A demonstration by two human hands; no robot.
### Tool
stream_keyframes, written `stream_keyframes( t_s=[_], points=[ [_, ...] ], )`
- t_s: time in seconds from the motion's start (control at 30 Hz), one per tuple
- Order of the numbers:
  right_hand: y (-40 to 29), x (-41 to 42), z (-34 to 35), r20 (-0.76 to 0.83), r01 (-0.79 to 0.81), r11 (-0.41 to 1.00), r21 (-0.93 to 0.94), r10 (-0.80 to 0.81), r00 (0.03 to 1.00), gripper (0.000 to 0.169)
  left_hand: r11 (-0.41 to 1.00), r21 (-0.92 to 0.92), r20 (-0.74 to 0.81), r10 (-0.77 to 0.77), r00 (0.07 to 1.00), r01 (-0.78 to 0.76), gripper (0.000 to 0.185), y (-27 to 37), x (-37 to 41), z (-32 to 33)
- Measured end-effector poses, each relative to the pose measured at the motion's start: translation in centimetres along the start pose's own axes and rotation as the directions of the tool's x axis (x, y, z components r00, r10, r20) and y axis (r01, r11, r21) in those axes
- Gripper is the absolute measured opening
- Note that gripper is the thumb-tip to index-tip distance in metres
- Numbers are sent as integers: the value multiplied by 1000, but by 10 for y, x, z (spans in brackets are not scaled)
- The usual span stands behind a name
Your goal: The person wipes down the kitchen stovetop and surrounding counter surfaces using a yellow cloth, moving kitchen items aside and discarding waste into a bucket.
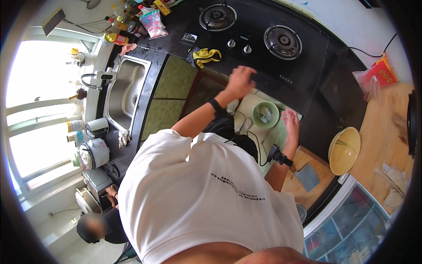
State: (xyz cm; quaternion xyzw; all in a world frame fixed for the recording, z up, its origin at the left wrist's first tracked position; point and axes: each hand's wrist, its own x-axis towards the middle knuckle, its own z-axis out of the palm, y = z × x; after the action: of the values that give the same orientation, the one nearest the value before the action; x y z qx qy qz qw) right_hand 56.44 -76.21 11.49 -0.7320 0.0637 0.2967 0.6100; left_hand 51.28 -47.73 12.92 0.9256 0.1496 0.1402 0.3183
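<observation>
My left hand [241, 82] hovers at the front edge of the black gas stove [257, 67], its fingers loosely bent and holding nothing. Closest to it on the stove are two control knobs [247, 49] and, further left, a black-and-yellow cloth [204, 57]. My right hand [290, 124] is held out, empty, by the counter's front edge. Below and between both hands, a green bin [264, 114] with some pale plastic in it stands on the floor. Right of my right forearm, a knife with a broad blade [307, 177] lies on a wooden cutting board [324, 168].
Two burners [283, 42] sit on the stove. A yellow bowl [344, 151] with green stalks is at the right, near a red package [382, 74]. At the left are a steel sink [127, 92], a rice cooker [95, 153] and another person [112, 224]. Bottles [117, 23] crowd the far-left corner.
</observation>
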Motion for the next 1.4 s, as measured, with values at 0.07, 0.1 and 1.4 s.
stream_keyframes(
  t_s=[0.07, 0.1, 1.4],
  points=[
    [-3, 5, 14, 52, 46, 999, -22, -45, 998, 23, 970, 170, -143, -150, 978, 173, 48, -51, -2, -25],
    [-5, 7, 22, 69, 72, 997, -23, -71, 995, 23, 943, 231, -248, -182, 952, 240, 52, -79, 0, -32],
    [-128, 143, 321, 162, 597, 602, -530, -619, 768, 48, 665, -507, 273, -480, 834, 549, 47, -289, 20, -152]
  ],
)
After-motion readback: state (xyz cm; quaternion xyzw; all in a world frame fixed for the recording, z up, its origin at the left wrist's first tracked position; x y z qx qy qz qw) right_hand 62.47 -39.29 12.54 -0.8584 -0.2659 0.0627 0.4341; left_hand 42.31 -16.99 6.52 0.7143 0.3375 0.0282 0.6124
